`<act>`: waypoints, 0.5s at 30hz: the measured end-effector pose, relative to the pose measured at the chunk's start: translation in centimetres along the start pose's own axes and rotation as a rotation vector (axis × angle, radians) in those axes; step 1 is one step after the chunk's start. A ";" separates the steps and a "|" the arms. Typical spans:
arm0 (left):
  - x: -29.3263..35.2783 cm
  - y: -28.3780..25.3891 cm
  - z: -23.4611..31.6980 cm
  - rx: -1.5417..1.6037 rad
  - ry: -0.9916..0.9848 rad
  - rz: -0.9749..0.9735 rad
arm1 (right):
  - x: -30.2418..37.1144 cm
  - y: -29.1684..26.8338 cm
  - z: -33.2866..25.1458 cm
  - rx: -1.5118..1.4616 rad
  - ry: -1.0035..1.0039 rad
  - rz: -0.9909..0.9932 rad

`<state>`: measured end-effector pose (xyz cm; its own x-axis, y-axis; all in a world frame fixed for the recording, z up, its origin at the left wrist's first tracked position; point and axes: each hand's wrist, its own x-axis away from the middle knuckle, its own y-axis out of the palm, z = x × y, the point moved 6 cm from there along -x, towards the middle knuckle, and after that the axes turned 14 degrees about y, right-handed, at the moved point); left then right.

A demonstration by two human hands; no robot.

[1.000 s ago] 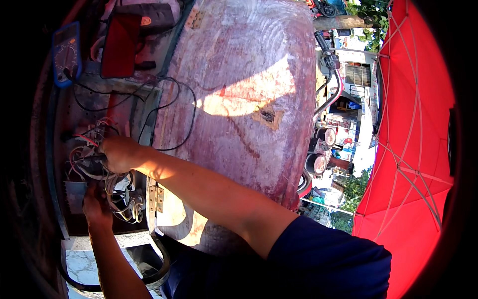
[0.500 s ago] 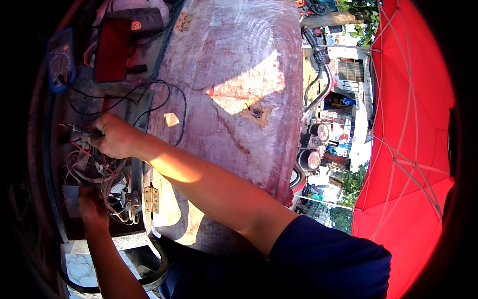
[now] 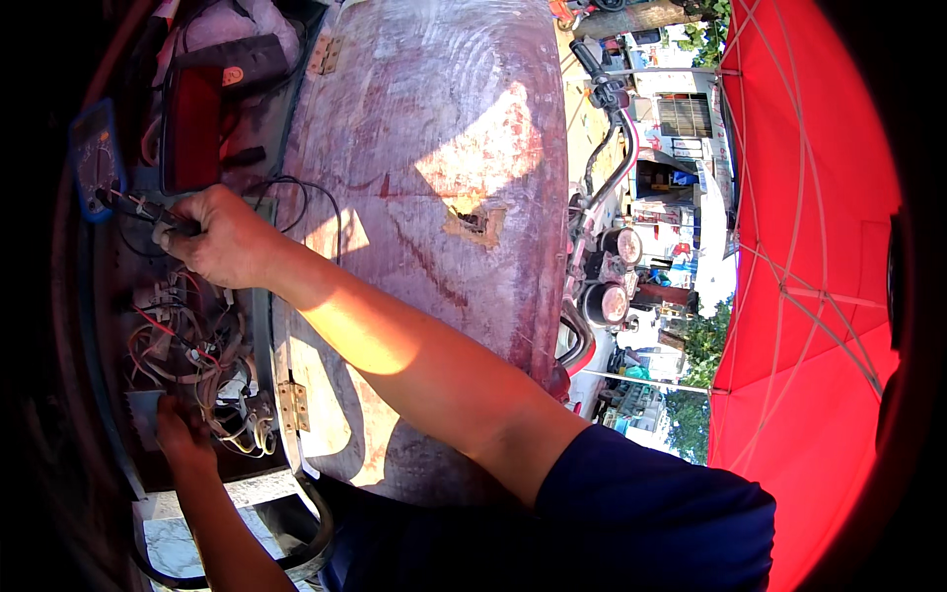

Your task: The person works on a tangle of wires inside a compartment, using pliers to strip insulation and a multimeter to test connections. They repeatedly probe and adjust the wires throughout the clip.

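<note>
My right hand [image 3: 219,240] is closed around black test probes [image 3: 148,208], their tips pointing left in front of the blue-framed multimeter [image 3: 97,163]. Below it, a tangle of wires and connectors [image 3: 197,345], with red, white and brownish leads, fills an open compartment. In the shade at the compartment's near end is my left hand [image 3: 185,429], beside a small grey plate [image 3: 145,414] and the lower wires. Its fingers are too dark to read, so I cannot tell whether it grips anything. A black cable [image 3: 321,187] loops over the compartment's right edge.
A dark-screened phone [image 3: 190,128] lies beyond my right hand, near a black case [image 3: 232,64]. Right of the compartment is a worn reddish panel [image 3: 424,138] with hinges [image 3: 294,407] and a hole. Handlebars [image 3: 621,148], round gauges [image 3: 605,304] and a red canopy [image 3: 819,197] lie further right.
My right hand has drawn the probes away from the wire tangle, up toward the multimeter. My left hand stays low by the grey plate. The whole view has shifted slightly.
</note>
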<state>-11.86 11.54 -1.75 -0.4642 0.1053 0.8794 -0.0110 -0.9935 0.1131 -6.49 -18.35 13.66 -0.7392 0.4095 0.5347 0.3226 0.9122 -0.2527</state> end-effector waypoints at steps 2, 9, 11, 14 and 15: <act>0.0 -0.2 0.0 0.025 -0.012 -0.017 | 0.3 -0.1 -0.5 0.016 0.000 0.009; 0.6 0.7 0.1 0.080 -0.024 -0.044 | 0.9 0.6 -0.3 0.056 -0.024 0.007; -0.4 0.0 -0.8 0.123 -0.021 -0.148 | 1.0 0.8 -0.1 0.099 0.024 -0.013; -0.8 -0.6 -1.5 0.058 -0.090 -0.164 | 1.4 1.4 0.0 0.151 0.099 -0.029; -0.7 -0.5 -1.5 0.042 -0.099 -0.180 | 1.6 1.7 0.1 0.167 0.125 -0.031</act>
<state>-12.85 11.94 -3.11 -0.3686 0.2867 0.8843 -0.0484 -0.9559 0.2898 -7.21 -16.10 13.98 -0.6646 0.3891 0.6379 0.1905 0.9137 -0.3589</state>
